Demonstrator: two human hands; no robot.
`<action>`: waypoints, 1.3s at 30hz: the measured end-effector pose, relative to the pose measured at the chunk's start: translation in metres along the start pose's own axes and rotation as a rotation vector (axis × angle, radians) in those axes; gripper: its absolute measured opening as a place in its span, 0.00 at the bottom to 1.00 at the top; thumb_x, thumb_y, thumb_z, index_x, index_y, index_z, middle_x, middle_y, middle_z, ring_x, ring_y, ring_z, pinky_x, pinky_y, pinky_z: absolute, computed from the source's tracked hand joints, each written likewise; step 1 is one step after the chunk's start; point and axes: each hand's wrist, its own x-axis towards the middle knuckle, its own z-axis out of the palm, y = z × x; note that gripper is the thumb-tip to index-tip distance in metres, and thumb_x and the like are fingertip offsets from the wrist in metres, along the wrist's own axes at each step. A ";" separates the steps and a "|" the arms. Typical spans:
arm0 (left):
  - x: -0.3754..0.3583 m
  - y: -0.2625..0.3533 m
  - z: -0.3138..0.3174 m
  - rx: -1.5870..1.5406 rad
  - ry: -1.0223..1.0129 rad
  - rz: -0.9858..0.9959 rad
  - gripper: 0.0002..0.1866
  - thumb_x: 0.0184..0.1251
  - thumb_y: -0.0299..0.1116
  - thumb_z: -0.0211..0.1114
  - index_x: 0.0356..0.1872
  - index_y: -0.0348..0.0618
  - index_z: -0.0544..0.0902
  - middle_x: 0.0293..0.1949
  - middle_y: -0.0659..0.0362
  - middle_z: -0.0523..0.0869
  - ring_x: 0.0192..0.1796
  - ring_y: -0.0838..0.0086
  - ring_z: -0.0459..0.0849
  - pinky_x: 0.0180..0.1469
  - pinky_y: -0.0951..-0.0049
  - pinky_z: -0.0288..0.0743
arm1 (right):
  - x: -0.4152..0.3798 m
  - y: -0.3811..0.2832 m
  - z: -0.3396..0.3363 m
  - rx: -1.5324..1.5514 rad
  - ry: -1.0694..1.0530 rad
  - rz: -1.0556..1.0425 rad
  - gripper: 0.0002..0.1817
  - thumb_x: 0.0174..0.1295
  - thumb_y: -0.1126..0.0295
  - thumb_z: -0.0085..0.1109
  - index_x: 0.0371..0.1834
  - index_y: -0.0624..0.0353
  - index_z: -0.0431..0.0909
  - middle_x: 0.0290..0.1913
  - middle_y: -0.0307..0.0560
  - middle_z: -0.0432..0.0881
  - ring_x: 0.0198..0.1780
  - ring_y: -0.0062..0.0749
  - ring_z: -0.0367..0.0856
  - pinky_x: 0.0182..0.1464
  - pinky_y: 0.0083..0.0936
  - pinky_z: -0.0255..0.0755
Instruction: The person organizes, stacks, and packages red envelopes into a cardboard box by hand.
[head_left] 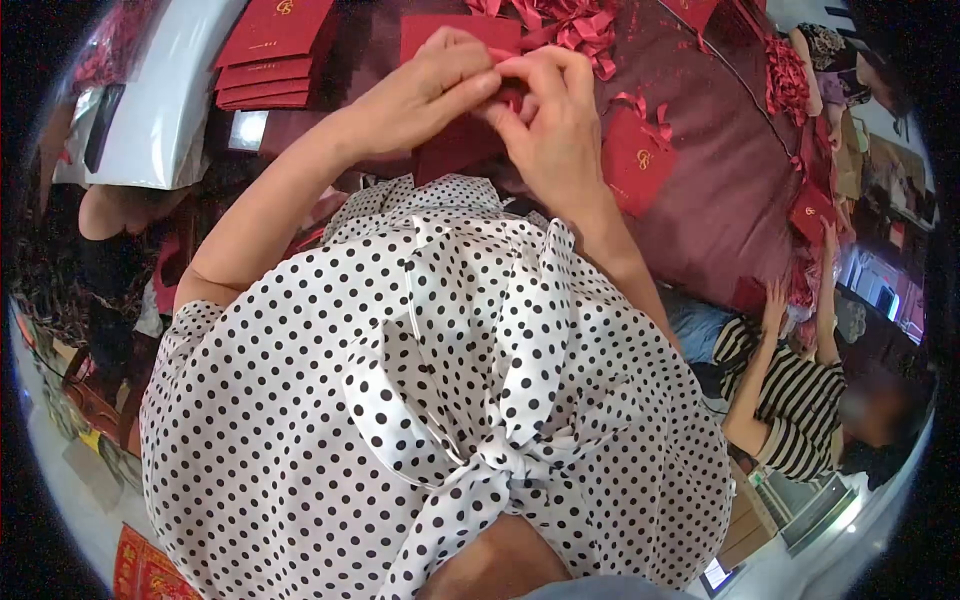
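My left hand and my right hand meet over a dark red card or bag on the cloth-covered table. Both hands have their fingers closed on a red ribbon, which shows between the fingertips. A flat red piece lies just behind my left hand. The lower part of the red item is partly hidden by my hands.
Stacked red cards with gold print lie at the back left. Loose red ribbons are heaped behind my hands. A red bag with a ribbon lies right. A co-worker in stripes reaches in at the far right.
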 end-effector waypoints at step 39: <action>0.041 0.037 -0.052 0.203 -0.683 0.249 0.06 0.51 0.26 0.61 0.21 0.35 0.75 0.36 0.56 0.71 0.46 0.63 0.68 0.49 0.68 0.62 | -0.016 -0.030 -0.019 -0.053 -0.209 -0.277 0.13 0.48 0.62 0.66 0.24 0.57 0.74 0.25 0.44 0.69 0.29 0.40 0.74 0.30 0.32 0.71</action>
